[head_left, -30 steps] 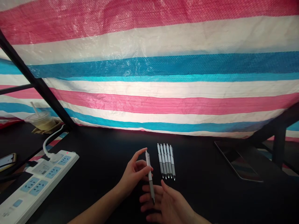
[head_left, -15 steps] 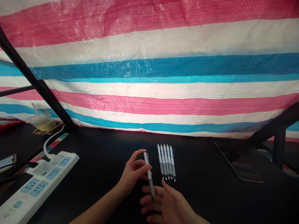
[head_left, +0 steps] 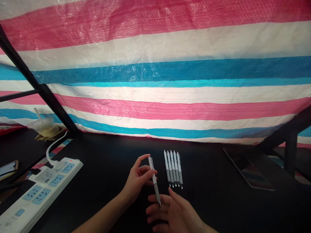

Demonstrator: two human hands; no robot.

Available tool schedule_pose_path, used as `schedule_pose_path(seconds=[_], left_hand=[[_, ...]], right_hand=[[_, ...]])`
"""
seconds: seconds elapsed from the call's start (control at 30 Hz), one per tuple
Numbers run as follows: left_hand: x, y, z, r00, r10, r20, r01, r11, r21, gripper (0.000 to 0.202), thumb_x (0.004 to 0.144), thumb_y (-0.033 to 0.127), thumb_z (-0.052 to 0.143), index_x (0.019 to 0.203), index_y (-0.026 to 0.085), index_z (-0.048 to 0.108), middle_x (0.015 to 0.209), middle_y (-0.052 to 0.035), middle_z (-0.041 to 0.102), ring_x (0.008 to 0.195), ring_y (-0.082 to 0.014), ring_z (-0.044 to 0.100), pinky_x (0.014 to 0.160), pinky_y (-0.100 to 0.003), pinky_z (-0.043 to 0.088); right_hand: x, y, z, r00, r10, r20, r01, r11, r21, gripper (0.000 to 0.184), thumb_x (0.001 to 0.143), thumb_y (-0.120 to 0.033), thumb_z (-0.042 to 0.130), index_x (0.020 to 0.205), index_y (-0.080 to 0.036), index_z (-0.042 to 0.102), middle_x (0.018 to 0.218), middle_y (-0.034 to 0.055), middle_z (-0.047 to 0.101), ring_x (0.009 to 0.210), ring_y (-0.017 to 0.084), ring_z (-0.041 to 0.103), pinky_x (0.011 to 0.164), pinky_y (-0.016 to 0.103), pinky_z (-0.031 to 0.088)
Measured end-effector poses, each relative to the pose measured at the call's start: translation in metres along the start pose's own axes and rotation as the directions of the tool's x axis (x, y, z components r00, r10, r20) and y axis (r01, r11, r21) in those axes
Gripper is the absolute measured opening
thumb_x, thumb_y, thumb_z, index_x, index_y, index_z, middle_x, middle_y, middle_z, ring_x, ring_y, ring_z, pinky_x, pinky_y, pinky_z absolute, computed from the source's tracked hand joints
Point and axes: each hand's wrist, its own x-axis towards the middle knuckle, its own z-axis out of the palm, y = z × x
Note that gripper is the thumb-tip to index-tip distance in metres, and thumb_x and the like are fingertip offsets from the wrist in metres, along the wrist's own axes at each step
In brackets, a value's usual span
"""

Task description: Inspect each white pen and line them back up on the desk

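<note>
A white retractable pen with a grey grip is held tilted in my left hand, pinched near its middle, with the index finger at its upper end. Its metal tip points down toward me, in front of the fingers of my right hand. That hand is open, its fingers apart and holding nothing; whether the pen's tip touches it I cannot tell. Beyond my right hand, several matching pens lie side by side in a row on the black table, tips toward me.
On the left is a white power strip with a plugged-in cable. A lidded plastic cup and a phone lie farther left. A dark tablet rests on the right. Striped sheeting hangs behind, between black frame bars.
The pen in my left hand has shifted slightly up and to the left, its tip rising a little. My right hand stays almost in place, still open.
</note>
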Motion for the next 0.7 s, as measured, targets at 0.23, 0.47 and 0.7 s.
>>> schedule_pose_path(seconds=[0.23,0.47,0.7], left_hand=[[-0.0011,0.0020,-0.0007,0.999,0.028,-0.022,-0.028,1.000,-0.007,0.065,0.075,0.027,0.075,0.131,0.023,0.042,0.077,-0.0029,0.068,0.069,-0.0184,0.066,0.059,-0.029,0.055],[0.0014,0.0056,-0.0046,0.997,0.056,-0.056,-0.056,0.998,-0.009,0.068,0.075,0.029,0.074,0.134,0.024,0.041,0.077,-0.0040,0.069,0.068,-0.0182,0.066,0.059,-0.028,0.054],[0.0022,0.0066,-0.0043,0.998,0.053,-0.043,-0.053,0.999,0.005,0.065,0.076,0.029,0.074,0.133,0.024,0.044,0.078,-0.0038,0.069,0.067,-0.0169,0.065,0.058,-0.026,0.053]], right_hand=[[-0.0005,-0.0003,0.0013,1.000,0.008,-0.002,-0.008,1.000,-0.002,0.063,0.089,-0.056,0.043,0.117,-0.002,0.062,0.105,0.0185,0.068,0.094,0.027,0.063,0.084,0.039,0.041],[-0.0009,-0.0011,0.0039,1.000,0.014,-0.018,-0.014,1.000,-0.014,0.066,0.084,-0.060,0.051,0.116,-0.003,0.063,0.104,0.0180,0.069,0.094,0.027,0.063,0.083,0.038,0.041],[0.0004,-0.0006,0.0032,1.000,0.015,-0.024,-0.016,0.999,-0.048,0.061,0.080,-0.056,0.057,0.112,-0.004,0.065,0.102,0.0177,0.070,0.092,0.026,0.064,0.083,0.038,0.042]])
